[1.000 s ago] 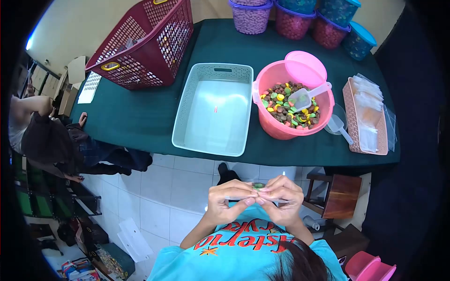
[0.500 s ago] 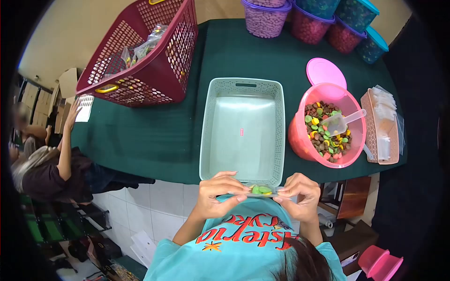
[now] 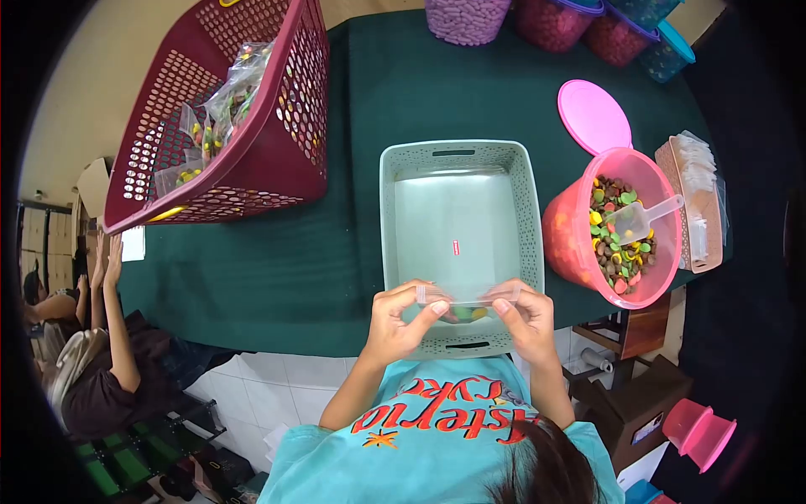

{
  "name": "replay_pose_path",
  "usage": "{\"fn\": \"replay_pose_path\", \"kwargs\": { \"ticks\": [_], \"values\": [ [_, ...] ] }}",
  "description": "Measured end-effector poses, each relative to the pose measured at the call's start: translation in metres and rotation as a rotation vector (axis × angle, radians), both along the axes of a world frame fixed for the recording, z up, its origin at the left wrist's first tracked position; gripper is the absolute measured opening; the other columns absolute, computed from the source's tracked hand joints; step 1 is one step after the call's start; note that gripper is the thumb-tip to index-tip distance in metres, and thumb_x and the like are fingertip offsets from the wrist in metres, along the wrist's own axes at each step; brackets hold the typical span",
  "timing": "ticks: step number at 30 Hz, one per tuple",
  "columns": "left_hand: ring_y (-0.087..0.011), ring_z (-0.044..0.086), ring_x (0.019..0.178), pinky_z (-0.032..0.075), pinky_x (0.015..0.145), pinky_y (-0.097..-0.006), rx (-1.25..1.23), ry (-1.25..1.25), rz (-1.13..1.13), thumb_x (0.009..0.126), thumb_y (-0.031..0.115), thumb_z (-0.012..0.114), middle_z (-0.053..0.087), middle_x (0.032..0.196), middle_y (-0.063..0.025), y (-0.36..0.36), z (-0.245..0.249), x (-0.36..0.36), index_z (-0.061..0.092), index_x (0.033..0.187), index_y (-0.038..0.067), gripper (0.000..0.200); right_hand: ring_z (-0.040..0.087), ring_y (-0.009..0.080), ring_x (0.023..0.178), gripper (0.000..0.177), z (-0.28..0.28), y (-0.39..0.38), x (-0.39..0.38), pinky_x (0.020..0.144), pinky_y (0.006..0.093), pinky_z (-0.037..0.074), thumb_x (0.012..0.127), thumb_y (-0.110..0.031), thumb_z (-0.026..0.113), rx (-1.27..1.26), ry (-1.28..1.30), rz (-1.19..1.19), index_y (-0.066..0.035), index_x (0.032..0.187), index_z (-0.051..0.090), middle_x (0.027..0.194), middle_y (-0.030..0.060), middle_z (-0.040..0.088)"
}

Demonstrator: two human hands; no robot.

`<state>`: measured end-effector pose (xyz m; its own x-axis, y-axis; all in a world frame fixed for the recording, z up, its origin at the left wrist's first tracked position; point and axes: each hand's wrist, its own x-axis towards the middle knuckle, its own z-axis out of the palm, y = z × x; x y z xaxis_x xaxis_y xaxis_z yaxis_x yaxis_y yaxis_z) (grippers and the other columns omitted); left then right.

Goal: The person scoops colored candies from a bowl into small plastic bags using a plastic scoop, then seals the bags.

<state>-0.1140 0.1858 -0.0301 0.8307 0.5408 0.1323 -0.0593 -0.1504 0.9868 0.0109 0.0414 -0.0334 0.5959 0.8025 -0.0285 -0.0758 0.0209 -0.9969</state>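
Between both hands a small clear plastic bag (image 3: 464, 314) is stretched over the near end of the pale green basket (image 3: 388, 210). Green, yellow and brown pieces show through it. My left hand (image 3: 398, 321) pinches one upper corner of the bag, and my right hand (image 3: 526, 322) pinches the other. To the right stands a pink tub (image 3: 567, 235) of colourful and brown pieces, with a clear scoop (image 3: 635, 222) resting on them.
A maroon laundry basket (image 3: 290, 181) holding several filled bags stands at left. A pink lid (image 3: 594, 116) and a basket of clear bags (image 3: 699, 223) lie at right. Several lidded tubs (image 3: 550, 23) line the back. Another person (image 3: 92, 361) is at far left.
My hands have lifted the bag forward from the table's near edge to over the green basket, and the bag now hangs upright. The whole view has shifted a little.
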Motion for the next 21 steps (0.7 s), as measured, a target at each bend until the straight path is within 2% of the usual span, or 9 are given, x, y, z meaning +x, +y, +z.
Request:
{"fn": "replay_pose_path", "kwargs": {
  "ticks": [1, 3, 4, 7, 9, 13, 16, 19, 21],
  "values": [
    [-0.0176, 0.061, 0.071, 0.044, 0.079, -0.0329, -0.007, 0.002, -0.001, 0.078, 0.008, 0.058, 0.064, 0.071, -0.011, 0.003, 0.0, 0.001, 0.063, 0.079, -0.002, 0.011, 0.055, 0.0144, 0.079, 0.014, 0.0, 0.003, 0.002, 0.072, 0.0256, 0.042, 0.08, -0.008, 0.056, -0.007, 0.002, -0.001, 0.003, 0.086, 0.062, 0.084, 0.0092, 0.059],
    [-0.0174, 0.061, 0.073, 0.046, 0.076, -0.0301, -0.267, 0.108, -0.064, 0.081, 0.007, 0.054, 0.064, 0.078, -0.0149, 0.009, 0.001, 0.001, 0.063, 0.082, -0.003, 0.014, 0.055, 0.0139, 0.081, 0.016, 0.001, 0.009, 0.006, 0.074, 0.026, 0.041, 0.082, -0.009, 0.053, -0.061, 0.048, -0.01, 0.004, 0.083, 0.063, 0.084, 0.0087, 0.06],
    [-0.0174, 0.061, 0.073, 0.046, 0.076, -0.0301, -0.276, 0.111, -0.068, 0.081, 0.007, 0.054, 0.064, 0.078, -0.0149, 0.013, -0.004, 0.002, 0.063, 0.082, -0.003, 0.014, 0.055, 0.0139, 0.081, 0.016, -0.001, 0.012, 0.009, 0.074, 0.026, 0.041, 0.082, -0.009, 0.053, -0.07, 0.051, -0.013, 0.004, 0.083, 0.063, 0.084, 0.0087, 0.06],
    [-0.0167, 0.061, 0.072, 0.046, 0.071, -0.0276, -0.271, 0.097, -0.098, 0.083, 0.008, 0.052, 0.063, 0.081, -0.015, 0.026, -0.023, 0.005, 0.063, 0.086, -0.004, 0.017, 0.055, 0.0139, 0.081, 0.019, -0.008, 0.022, 0.014, 0.076, 0.0259, 0.041, 0.085, -0.011, 0.051, -0.114, 0.056, -0.012, 0.003, 0.084, 0.063, 0.081, 0.0088, 0.061],
    [-0.0164, 0.061, 0.069, 0.046, 0.069, -0.0268, -0.03, 0.139, 0.012, 0.084, 0.009, 0.052, 0.064, 0.079, -0.0128, 0.03, -0.031, 0.008, 0.063, 0.088, -0.004, 0.017, 0.055, 0.0141, 0.082, 0.021, -0.013, 0.028, 0.013, 0.076, 0.0261, 0.04, 0.086, -0.012, 0.049, -0.13, 0.044, -0.04, 0.003, 0.084, 0.063, 0.084, 0.0092, 0.061],
    [-0.0164, 0.06, 0.079, 0.046, 0.073, -0.027, -0.094, 0.227, -0.005, 0.084, 0.009, 0.052, 0.063, 0.084, -0.0119, 0.035, -0.034, 0.013, 0.061, 0.094, -0.006, 0.02, 0.056, 0.014, 0.081, 0.021, -0.035, 0.037, 0.013, 0.076, 0.0256, 0.041, 0.086, -0.013, 0.05, -0.197, -0.016, -0.102, 0.003, 0.086, 0.063, 0.088, 0.0103, 0.061],
    [-0.0152, 0.06, 0.079, 0.046, 0.072, -0.0259, -0.278, 0.298, 0.041, 0.083, 0.008, 0.054, 0.062, 0.084, -0.0119, 0.036, -0.045, 0.011, 0.06, 0.097, -0.005, 0.02, 0.057, 0.0149, 0.083, 0.021, -0.044, 0.043, 0.007, 0.076, 0.0255, 0.042, 0.086, -0.015, 0.05, -0.22, 0.162, -0.132, 0.003, 0.091, 0.061, 0.09, 0.0111, 0.061],
    [-0.0135, 0.059, 0.079, 0.047, 0.072, -0.0252, -0.27, 0.228, 0.124, 0.082, 0.006, 0.055, 0.061, 0.087, -0.0116, 0.041, -0.046, 0.011, 0.059, 0.1, -0.004, 0.021, 0.058, 0.0157, 0.084, 0.023, -0.054, 0.047, 0.004, 0.077, 0.0269, 0.044, 0.083, -0.014, 0.055, -0.21, 0.184, -0.101, 0.002, 0.1, 0.055, 0.089, 0.0109, 0.061],
    [-0.0178, 0.059, 0.083, 0.046, 0.075, -0.0284, -0.11, 0.257, 0.207, 0.076, 0.003, 0.06, 0.061, 0.089, -0.0116, 0.045, -0.043, 0.012, 0.058, 0.104, -0.003, 0.028, 0.059, 0.0175, 0.085, 0.032, -0.062, 0.046, 0.001, 0.076, 0.0301, 0.047, 0.079, -0.011, 0.059, -0.26, 0.027, 0.009, 0.001, 0.107, 0.049, 0.088, 0.0112, 0.061]
  ]
}}
